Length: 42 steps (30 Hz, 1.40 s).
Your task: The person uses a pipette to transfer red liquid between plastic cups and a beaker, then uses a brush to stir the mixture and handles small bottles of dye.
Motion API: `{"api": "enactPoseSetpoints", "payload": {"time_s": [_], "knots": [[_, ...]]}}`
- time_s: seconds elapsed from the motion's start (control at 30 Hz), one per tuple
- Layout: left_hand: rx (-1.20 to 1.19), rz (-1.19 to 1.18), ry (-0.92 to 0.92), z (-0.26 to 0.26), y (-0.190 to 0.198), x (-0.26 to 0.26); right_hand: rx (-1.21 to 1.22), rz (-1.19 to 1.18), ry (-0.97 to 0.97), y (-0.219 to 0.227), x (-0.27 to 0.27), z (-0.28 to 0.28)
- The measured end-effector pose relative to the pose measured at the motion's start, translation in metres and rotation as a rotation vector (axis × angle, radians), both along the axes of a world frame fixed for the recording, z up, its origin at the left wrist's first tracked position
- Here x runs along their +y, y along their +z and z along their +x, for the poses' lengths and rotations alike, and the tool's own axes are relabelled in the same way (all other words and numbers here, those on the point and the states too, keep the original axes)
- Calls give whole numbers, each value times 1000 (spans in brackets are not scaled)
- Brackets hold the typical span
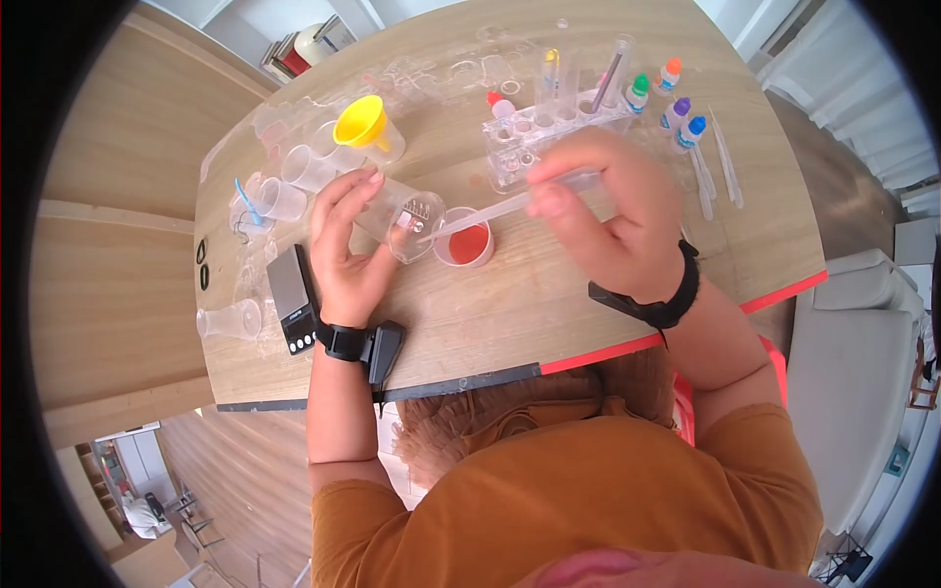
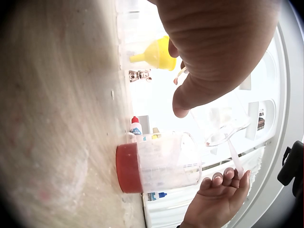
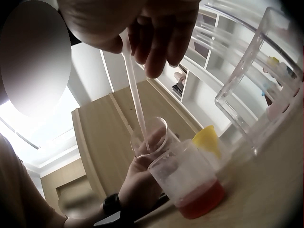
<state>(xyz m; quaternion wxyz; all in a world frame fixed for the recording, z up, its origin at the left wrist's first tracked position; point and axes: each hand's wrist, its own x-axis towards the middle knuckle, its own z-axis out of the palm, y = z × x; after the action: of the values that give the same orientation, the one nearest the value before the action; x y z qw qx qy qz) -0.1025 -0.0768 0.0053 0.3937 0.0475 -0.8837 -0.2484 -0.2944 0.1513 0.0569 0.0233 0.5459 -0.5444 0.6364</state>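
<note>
My left hand point(image 1: 348, 235) grips a clear graduated beaker point(image 1: 417, 223), tilted with its mouth toward the right. Between the thumb and fingers of my right hand point(image 1: 613, 211) is a translucent plastic dropper point(image 1: 495, 209), slanting down to the left. In the right wrist view the tip of the dropper point(image 3: 135, 90) reaches inside the beaker's mouth point(image 3: 151, 137). On the table just below stands a clear plastic cup point(image 3: 175, 173) with red liquid point(image 3: 204, 199) in its bottom. The dropper's bulb end is mostly hidden by my right hand.
A test tube rack point(image 1: 505, 162) stands behind the right hand, with several dropper bottles point(image 1: 637, 93) beside it. Spare droppers point(image 1: 727, 162) lie at right. Left are a yellow funnel point(image 1: 361, 121), plastic cups point(image 1: 282, 199), a black scale point(image 1: 291, 294) and a clear flask point(image 1: 230, 321).
</note>
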Motion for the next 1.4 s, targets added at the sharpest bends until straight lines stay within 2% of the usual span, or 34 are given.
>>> {"api": "enactPoseSetpoints", "payload": {"time_s": [0.1, 0.23, 0.43, 0.5, 0.9, 1.13, 1.2, 1.33, 1.4], "knots": [[-26, 15, 25, 1, 2, 0, -95, -74, -44, -2, 2, 0], [-50, 117, 94, -1, 1, 0, -68, -117, -71, -3, 4, -4], [-90, 113, 136, -1, -2, -1, 55, 103, -135, -4, -5, 0], [-104, 131, 140, -1, 0, 1, 106, 224, -101, -5, -7, 2], [-153, 269, 167, -1, -7, 2, 111, 367, 32, -5, -7, 6], [-160, 333, 159, -1, -7, 3, 99, 381, 33, -8, -7, 7], [-162, 329, 155, -2, -7, 2, 101, 449, 50, -8, -6, 7], [-173, 355, 139, -2, -6, 2, 116, 411, 73, -12, -7, 8], [-169, 369, 132, -2, -7, 2, 68, 488, 158, -13, -6, 10]]}}
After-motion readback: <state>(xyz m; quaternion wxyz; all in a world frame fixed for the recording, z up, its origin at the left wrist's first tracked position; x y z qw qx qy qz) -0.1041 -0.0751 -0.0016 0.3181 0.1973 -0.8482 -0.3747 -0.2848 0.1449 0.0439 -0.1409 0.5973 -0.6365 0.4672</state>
